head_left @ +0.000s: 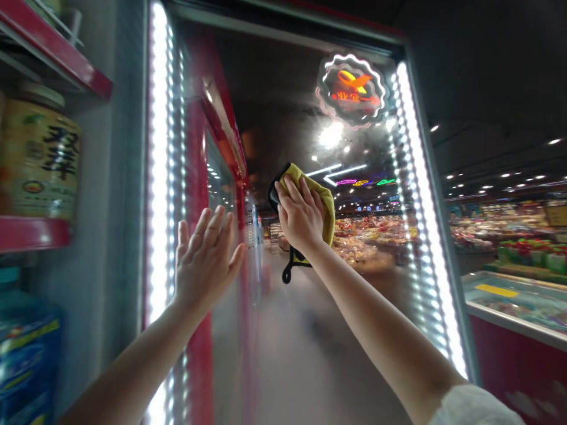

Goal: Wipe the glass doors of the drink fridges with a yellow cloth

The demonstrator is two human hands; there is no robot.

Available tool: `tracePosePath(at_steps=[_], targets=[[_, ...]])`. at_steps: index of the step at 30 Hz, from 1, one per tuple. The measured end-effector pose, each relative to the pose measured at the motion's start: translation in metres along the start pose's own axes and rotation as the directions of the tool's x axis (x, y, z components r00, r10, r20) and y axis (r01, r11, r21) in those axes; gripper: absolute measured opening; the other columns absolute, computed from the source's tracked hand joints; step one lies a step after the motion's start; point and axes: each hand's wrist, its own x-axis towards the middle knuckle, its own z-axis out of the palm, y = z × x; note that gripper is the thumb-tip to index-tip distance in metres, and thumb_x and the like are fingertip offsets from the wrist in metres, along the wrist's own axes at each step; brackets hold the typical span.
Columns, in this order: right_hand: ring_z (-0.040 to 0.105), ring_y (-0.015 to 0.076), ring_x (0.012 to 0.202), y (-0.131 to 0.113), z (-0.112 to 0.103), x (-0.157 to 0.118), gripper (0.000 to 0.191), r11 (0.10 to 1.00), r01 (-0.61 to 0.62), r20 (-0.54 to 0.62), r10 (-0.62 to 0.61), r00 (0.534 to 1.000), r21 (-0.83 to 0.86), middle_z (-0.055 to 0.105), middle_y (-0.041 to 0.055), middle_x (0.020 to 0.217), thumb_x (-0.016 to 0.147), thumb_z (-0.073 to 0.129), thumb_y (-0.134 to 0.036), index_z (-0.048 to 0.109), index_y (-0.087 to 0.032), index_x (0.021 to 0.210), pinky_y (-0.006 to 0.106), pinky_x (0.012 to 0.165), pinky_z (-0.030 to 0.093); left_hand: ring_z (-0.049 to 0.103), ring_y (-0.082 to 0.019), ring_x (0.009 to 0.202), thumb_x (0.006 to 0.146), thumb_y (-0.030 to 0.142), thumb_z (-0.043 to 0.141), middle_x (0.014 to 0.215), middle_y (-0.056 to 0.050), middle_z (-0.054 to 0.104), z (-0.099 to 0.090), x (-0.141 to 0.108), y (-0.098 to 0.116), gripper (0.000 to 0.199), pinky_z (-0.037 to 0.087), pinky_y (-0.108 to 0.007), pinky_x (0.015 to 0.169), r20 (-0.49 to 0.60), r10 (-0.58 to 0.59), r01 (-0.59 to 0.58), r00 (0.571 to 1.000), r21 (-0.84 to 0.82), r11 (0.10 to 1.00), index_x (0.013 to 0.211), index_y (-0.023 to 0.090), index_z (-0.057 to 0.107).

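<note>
A glass door [310, 330] with bright LED strips down both sides fills the middle of the view. Against its inner face, my right hand [302, 215] lies fairly flat on a yellow cloth [328, 215] with black edging and a small hanging loop, pressing it to the glass. To the left, near the left LED strip, my left hand [208, 257] is raised with its palm toward the glass and fingers spread, holding nothing. Whether its palm touches the glass cannot be made out. A round lit sign [352, 90] shows through the upper right of the door.
Shelves with red edges [33, 233] stand close at the left, holding a yellow-labelled jar [39, 156] and a blue package [29, 354]. Beyond the door frame at the right is a low glass-topped case [518, 295]. Store displays spread out behind.
</note>
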Motion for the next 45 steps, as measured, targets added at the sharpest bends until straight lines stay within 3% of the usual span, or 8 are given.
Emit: tracePosePath(at_steps=[7,14,21,24,28,35,40,45], targets=[[0.038,0.0265,0.15,-0.006,-0.018,-0.032,0.046,0.936,0.335,0.22,-0.351,0.91,0.11,0.05,-0.0058,0.157,0.102,0.047,-0.029,0.054,-0.037,0.147,0.051,0.125,0.029,0.03,-0.03,0.154,0.101,0.036,0.045,0.163,-0.015,0.038,-0.004,-0.016,-0.003,0.069,0.019,-0.059,0.127,0.011,-0.029,0.028,1.0,0.069,0.997,0.163,0.021,0.017],[0.033,0.029,0.152,-0.028,0.002,0.014,0.052,0.997,0.071,0.096,-0.073,0.993,0.022,0.048,0.0003,0.159,0.098,0.042,-0.017,0.055,-0.026,0.147,0.054,0.123,0.029,0.03,-0.03,0.154,0.101,0.035,0.045,0.16,-0.017,0.042,-0.014,-0.031,-0.015,0.062,0.012,-0.06,0.128,0.028,-0.051,0.048,0.998,0.103,0.994,0.159,0.017,0.031],[0.052,0.0254,0.136,-0.051,-0.004,-0.028,0.039,0.86,0.473,0.261,-0.509,0.821,0.189,0.065,-0.0008,0.142,0.099,0.048,-0.017,0.069,-0.028,0.129,0.044,0.111,0.04,0.029,-0.029,0.154,0.101,0.032,0.044,0.161,-0.015,0.042,-0.025,-0.056,-0.028,0.06,0.012,-0.058,0.128,0.097,-0.063,0.046,0.993,0.165,0.985,0.158,0.017,0.033],[0.06,0.0283,0.12,-0.04,-0.003,-0.016,0.034,0.931,0.352,0.197,-0.364,0.91,0.097,0.069,0.0034,0.135,0.096,0.052,-0.017,0.073,-0.027,0.121,0.046,0.1,0.045,0.028,-0.029,0.155,0.101,0.03,0.044,0.161,-0.014,0.042,-0.029,-0.063,-0.032,0.059,0.013,-0.059,0.128,0.132,-0.035,0.011,0.991,0.183,0.983,0.157,0.017,0.034],[0.048,0.0322,0.138,-0.065,0.015,0.009,0.042,0.973,0.223,0.134,-0.229,0.964,0.055,0.054,0.0076,0.153,0.097,0.05,-0.016,0.066,-0.024,0.135,0.051,0.111,0.039,0.028,-0.03,0.155,0.1,0.027,0.045,0.161,-0.015,0.043,-0.034,-0.065,-0.028,0.058,0.012,-0.061,0.128,0.143,-0.056,0.023,0.988,0.225,0.974,0.156,0.014,0.036],[0.051,0.026,0.14,-0.085,0.016,-0.016,0.037,0.782,0.558,0.281,-0.622,0.731,0.277,0.062,0.0014,0.146,0.101,0.049,-0.018,0.07,-0.026,0.13,0.045,0.111,0.04,0.023,-0.031,0.156,0.099,0.028,0.047,0.163,-0.017,0.037,-0.047,-0.084,-0.034,0.063,0.015,-0.061,0.127,0.14,-0.105,0.068,0.985,0.245,0.967,0.158,0.013,0.03],[0.051,0.0305,0.139,-0.099,0.025,0.003,0.04,0.917,0.331,0.207,-0.377,0.903,0.224,0.061,0.0053,0.146,0.099,0.048,-0.016,0.069,-0.023,0.132,0.051,0.112,0.037,0.023,-0.03,0.156,0.1,0.028,0.047,0.164,-0.016,0.036,-0.053,-0.093,-0.037,0.063,0.017,-0.061,0.126,0.142,-0.122,0.084,0.982,0.246,0.966,0.159,0.015,0.03],[0.046,0.0286,0.145,-0.128,0.04,-0.011,0.039,0.83,0.459,0.244,-0.539,0.806,0.316,0.058,0.006,0.15,0.099,0.048,-0.014,0.068,-0.021,0.132,0.05,0.117,0.036,0.024,-0.031,0.156,0.099,0.028,0.048,0.163,-0.017,0.037,-0.058,-0.098,-0.03,0.062,0.021,-0.06,0.126,0.159,-0.215,0.168,0.964,0.269,0.948,0.158,0.014,0.033]])
